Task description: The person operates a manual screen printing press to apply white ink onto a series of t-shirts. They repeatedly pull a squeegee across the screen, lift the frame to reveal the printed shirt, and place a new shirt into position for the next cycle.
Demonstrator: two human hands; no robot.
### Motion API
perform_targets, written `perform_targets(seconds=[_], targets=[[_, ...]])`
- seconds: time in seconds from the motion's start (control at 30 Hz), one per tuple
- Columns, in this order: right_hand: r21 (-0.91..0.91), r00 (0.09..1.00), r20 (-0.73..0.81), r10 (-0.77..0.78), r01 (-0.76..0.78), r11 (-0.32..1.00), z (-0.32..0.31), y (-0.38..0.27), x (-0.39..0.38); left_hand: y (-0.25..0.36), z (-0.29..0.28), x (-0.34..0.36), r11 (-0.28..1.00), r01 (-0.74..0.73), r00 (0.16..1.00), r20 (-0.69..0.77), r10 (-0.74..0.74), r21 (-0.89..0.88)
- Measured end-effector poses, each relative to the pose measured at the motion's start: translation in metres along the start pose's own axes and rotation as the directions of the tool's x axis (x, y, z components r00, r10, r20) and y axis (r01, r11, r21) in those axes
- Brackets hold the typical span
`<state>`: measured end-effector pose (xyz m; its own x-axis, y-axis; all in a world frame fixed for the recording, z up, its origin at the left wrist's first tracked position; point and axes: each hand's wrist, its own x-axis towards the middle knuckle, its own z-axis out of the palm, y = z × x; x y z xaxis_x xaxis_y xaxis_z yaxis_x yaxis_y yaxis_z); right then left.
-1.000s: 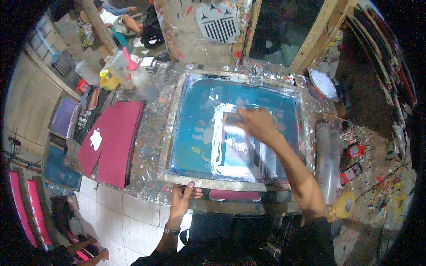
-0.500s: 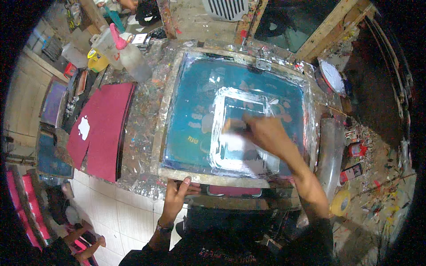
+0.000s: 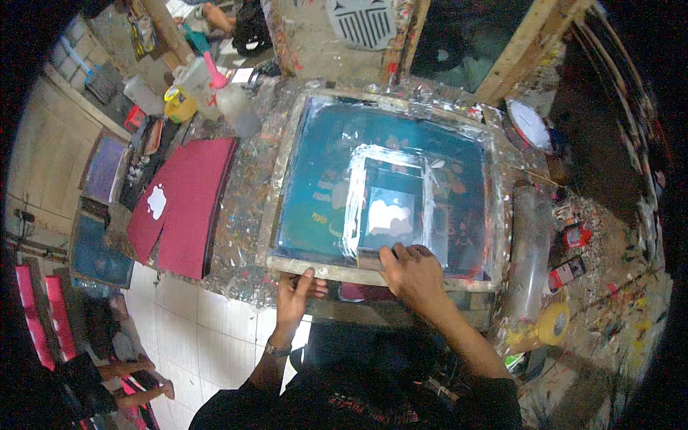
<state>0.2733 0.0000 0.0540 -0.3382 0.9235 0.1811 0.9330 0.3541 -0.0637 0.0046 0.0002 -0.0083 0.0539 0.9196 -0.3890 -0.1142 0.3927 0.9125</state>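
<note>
A screen printing frame [image 3: 269,215] with teal mesh lies on the worktable in front of me. White ink rings a rectangular window in the mesh, and a white shape [image 3: 388,218] shows inside it. My right hand [image 3: 416,278] is closed on a squeegee [image 3: 370,259], whose blade stands at the window's near end; part of it is hidden by my fingers. At the frame's near edge, left of centre, my left hand [image 3: 294,299] grips the wood, thumb above and fingers under. A strip of maroon material [image 3: 364,292] shows beneath the near edge.
Left of the frame lies a stack of maroon pieces [image 3: 190,208] with a white print. Behind it stand a bottle with a pink top [image 3: 236,107] and a yellow container [image 3: 179,104]. A tub of white ink [image 3: 530,123] sits far right. Another person's arm [image 3: 143,390] shows lower left.
My right hand has drawn the squeegee toward me, from mid-window to its near end. The white shape in the window is now uncovered. My left hand keeps hold of the frame edge.
</note>
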Motion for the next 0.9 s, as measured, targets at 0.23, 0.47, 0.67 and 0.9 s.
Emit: perform_targets(seconds=[0.23,0.47,0.67,0.9], targets=[[-0.039,0.916,-0.331,0.225,-0.252,0.967,-0.07,-0.026,0.009,0.034,0.0,-0.02,0.965,-0.261,0.962,-0.084,0.26,0.002],[-0.215,0.739,-0.673,0.033,-0.238,0.947,-0.197,0.036,0.121,0.169,0.087,0.041,0.529,-0.808,0.489,-0.204,0.848,0.261],[-0.06,0.842,-0.456,0.289,-0.353,0.934,-0.276,0.059,0.184,0.082,0.095,0.217,-0.2,-0.668,0.417,0.583,0.697,0.717],[-0.34,0.875,-0.464,0.136,-0.318,0.885,-0.281,0.158,0.233,0.097,0.112,0.167,0.217,-0.644,0.706,0.46,0.539,0.734]])
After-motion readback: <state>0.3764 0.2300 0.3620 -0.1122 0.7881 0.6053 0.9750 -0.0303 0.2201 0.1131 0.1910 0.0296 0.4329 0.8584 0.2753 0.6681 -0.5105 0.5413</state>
